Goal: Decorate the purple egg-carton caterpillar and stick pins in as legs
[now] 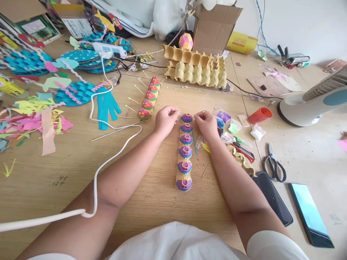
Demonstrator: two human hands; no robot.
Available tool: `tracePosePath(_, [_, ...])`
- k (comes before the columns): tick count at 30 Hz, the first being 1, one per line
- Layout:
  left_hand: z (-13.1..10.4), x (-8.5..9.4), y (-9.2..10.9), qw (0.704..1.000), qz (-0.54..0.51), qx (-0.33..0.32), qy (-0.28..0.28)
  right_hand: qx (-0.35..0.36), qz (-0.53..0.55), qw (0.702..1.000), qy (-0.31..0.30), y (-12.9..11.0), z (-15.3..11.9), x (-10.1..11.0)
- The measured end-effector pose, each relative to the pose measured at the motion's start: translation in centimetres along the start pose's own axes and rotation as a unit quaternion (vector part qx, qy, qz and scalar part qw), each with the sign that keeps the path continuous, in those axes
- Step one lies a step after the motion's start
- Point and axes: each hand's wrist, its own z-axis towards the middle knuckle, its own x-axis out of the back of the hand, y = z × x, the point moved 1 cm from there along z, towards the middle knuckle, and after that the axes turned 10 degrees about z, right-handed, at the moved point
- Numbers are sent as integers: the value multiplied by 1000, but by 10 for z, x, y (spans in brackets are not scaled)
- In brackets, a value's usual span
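Observation:
A strip of egg carton lies lengthwise in front of me, its several cups coloured purple and blue, with small faces and orange rings. At its far end my left hand is closed in a pinch to the left of the last cup, on what looks like a thin toothpick. Opposite, my right hand pinches another thin toothpick with a yellowish tip, close to the same cup. Loose toothpicks with small tips lie right of the strip, below a blue modelling tool.
A red-green egg-carton strip with toothpicks stands left. Bags of clay, a cutter, scissors and phones lie right. A white cable crosses over my left arm. Egg cartons sit behind; a fan stands right.

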Motion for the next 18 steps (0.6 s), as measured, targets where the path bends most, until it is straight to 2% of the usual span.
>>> tracePosePath(18, [-2, 1, 3, 1000, -4, 23, -13, -26, 73, 997, -29, 2, -1, -2])
